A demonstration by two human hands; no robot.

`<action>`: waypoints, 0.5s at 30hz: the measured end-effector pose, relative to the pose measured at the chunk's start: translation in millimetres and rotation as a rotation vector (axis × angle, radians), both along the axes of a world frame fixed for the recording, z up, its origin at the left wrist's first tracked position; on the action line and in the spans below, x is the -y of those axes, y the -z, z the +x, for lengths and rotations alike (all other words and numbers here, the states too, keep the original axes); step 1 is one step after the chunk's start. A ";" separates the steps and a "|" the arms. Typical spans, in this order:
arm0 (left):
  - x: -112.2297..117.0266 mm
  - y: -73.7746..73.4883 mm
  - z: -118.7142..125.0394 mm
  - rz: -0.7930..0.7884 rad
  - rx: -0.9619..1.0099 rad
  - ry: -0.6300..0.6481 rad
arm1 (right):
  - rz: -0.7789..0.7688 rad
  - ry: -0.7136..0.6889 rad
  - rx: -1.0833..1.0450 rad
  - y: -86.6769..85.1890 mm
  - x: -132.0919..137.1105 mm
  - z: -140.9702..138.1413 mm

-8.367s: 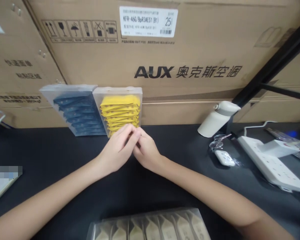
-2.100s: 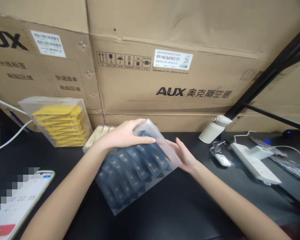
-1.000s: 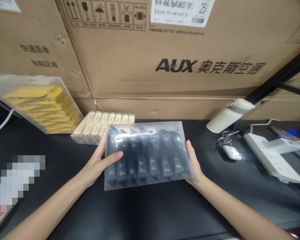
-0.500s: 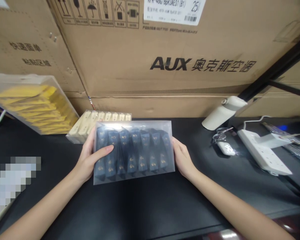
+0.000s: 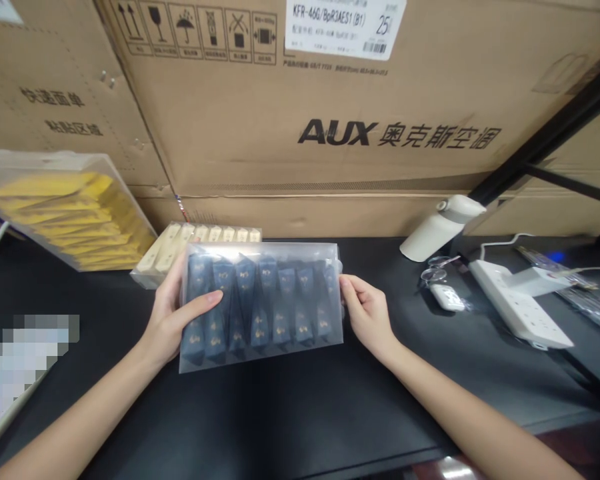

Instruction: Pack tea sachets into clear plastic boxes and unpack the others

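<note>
A clear plastic box (image 5: 263,303) of dark blue packets with small gold print is held up over the black tabletop, tilted toward me. My left hand (image 5: 177,310) grips its left end, the thumb flat across the front and the fingers hidden behind. At the right end, my right hand (image 5: 367,310) is closed, thumb and forefinger pinching at the box's edge; a small bit of clear plastic shows by the fingertips. Just behind the left hand lies a clear box of cream packets (image 5: 167,247). A larger clear box of yellow packets (image 5: 70,213) stands farther left.
Large cardboard cartons (image 5: 330,167) line the back of the black table (image 5: 280,420). To the right are a white bottle (image 5: 437,230), glasses (image 5: 434,270), a small white case (image 5: 449,298) and a white power strip (image 5: 523,307). A blurred-out flat item (image 5: 20,367) lies at left.
My right hand has shifted from lying along the box's right end to a pinch at its edge, with fingers curled. The box sits slightly farther left in view.
</note>
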State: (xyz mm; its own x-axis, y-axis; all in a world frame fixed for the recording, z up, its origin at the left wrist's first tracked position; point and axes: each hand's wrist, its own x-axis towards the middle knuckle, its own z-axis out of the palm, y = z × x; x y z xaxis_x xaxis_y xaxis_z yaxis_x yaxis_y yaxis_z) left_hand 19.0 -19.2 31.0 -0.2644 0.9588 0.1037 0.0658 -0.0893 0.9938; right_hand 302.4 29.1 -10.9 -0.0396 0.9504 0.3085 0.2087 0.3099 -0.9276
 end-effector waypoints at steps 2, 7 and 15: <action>-0.8 1.0 0.1 0.010 0.019 -0.001 | 0.008 0.010 0.021 0.5 0.1 -0.2; -3.3 1.2 -1.0 0.019 0.020 0.002 | -0.012 0.045 0.010 2.5 4.0 -1.6; -0.9 -5.7 -3.3 -0.003 0.064 0.021 | 0.014 0.066 0.015 -3.7 -2.3 4.9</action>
